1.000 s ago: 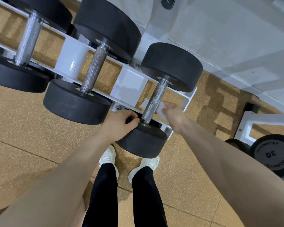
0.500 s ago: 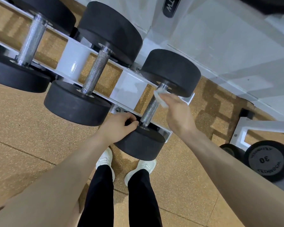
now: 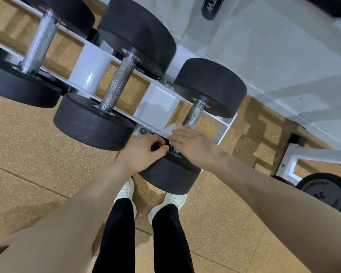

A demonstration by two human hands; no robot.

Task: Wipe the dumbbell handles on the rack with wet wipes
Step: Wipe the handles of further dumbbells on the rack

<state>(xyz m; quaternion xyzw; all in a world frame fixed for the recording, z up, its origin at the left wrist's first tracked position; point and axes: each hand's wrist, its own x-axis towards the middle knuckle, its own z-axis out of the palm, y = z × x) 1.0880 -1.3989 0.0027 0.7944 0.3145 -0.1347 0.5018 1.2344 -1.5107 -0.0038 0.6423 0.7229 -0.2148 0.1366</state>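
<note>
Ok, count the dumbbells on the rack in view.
3. Left dumbbell, cut off by the frame; middle dumbbell; right dumbbell, whose handle the right hand is wiping with the wet wipe. More may sit outside the frame.

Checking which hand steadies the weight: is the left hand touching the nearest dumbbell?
Touching. The head view shows the left hand resting on the near head of the nearest dumbbell, fingers curled over its top edge.

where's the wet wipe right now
In the head view, the wet wipe is under the right hand's fingers on the lower part of the rightmost dumbbell's handle, just right of the left hand.
</note>
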